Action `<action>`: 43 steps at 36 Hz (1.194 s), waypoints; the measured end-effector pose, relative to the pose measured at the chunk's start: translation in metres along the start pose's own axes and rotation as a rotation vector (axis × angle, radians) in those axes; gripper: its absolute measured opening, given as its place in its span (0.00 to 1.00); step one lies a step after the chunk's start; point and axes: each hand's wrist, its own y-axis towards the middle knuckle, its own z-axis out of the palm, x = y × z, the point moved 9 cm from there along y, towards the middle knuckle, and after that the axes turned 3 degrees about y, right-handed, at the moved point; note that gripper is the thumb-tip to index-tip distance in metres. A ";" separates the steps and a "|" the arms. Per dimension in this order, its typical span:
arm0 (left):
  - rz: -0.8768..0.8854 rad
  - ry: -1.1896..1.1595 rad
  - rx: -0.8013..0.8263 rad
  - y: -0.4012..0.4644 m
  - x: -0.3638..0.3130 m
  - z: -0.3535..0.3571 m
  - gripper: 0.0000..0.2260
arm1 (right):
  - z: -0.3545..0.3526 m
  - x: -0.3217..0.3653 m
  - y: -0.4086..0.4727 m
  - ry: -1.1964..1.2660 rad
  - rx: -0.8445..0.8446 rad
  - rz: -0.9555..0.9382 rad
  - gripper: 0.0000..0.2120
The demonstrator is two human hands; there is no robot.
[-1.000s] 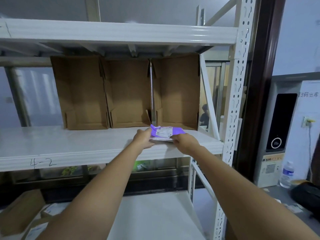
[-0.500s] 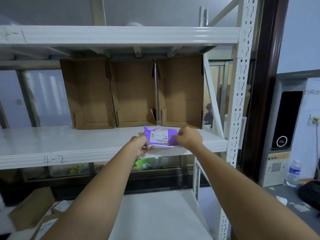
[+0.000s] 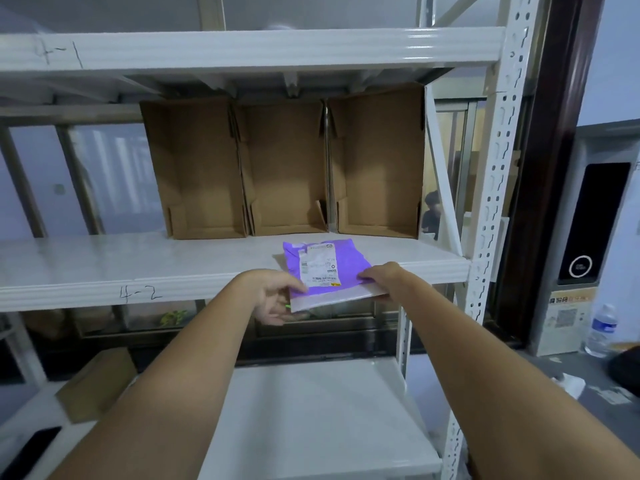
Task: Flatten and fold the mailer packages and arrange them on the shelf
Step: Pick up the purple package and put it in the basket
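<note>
A purple mailer package [image 3: 349,263] with a white shipping label lies flat, its far part over the white middle shelf [image 3: 173,265] and its near edge sticking out past the shelf's front lip. My left hand [image 3: 273,296] pinches its near left corner, thumb on top and fingers underneath. My right hand [image 3: 384,277] holds the near right edge the same way. A paler layer shows under the purple one along the near edge.
Three open brown cardboard boxes [image 3: 287,168] stand on end at the back of the shelf. A perforated white upright [image 3: 495,168] bounds the shelf on the right. A lower shelf [image 3: 311,410] lies below; a water bottle [image 3: 602,330] stands on the floor at right.
Both hands have drawn the purple mailer back toward me, so its near edge now overhangs the shelf's front lip. The camera has tipped and more of the mailer's top shows.
</note>
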 end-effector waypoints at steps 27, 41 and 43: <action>0.335 -0.127 -0.218 -0.003 0.027 -0.027 0.18 | 0.077 -0.042 -0.008 0.370 0.343 -0.137 0.14; 0.220 -0.060 -0.265 0.066 0.127 0.024 0.11 | 0.073 -0.164 0.009 0.309 0.212 -0.032 0.11; 0.223 -0.059 -0.273 0.072 0.138 0.031 0.10 | 0.073 -0.181 0.014 0.306 0.187 -0.019 0.12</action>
